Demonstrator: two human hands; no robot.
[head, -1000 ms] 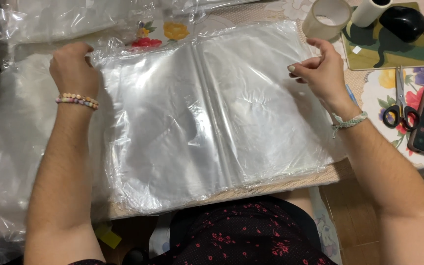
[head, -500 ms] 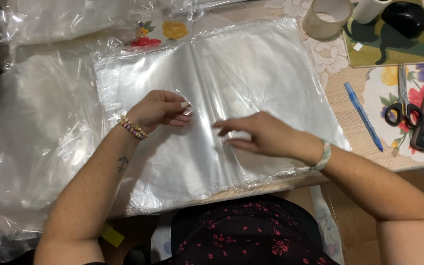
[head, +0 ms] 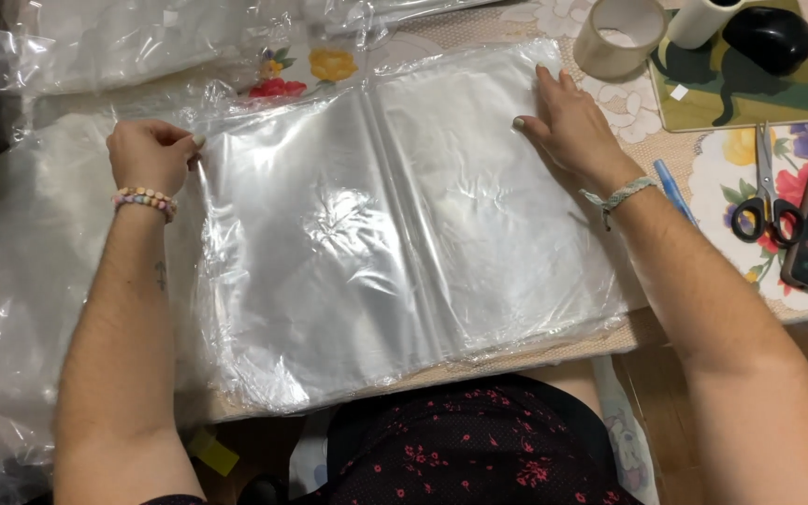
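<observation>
Left grip (head: pixel 147 154) pinches, right hand (head: pixel 572 126) flattens (two) bag stacks (head: pixel 404 243).

Half a second ago both your hands lay together on the middle of the stack of clear plastic sleeves (head: pixel 395 243). Now you have spread them apart: your left hand (head: pixel 150 154) has gone out to the stack's far left corner, fingers curled at its edge, and your right hand (head: pixel 572 126) rests flat near the far right corner.

Clear plastic sheets (head: pixel 404 234), floral tablecloth (head: pixel 731 178), black-handled scissors (head: pixel 765 201), pastel beaded bracelet (head: pixel 145 200).
</observation>
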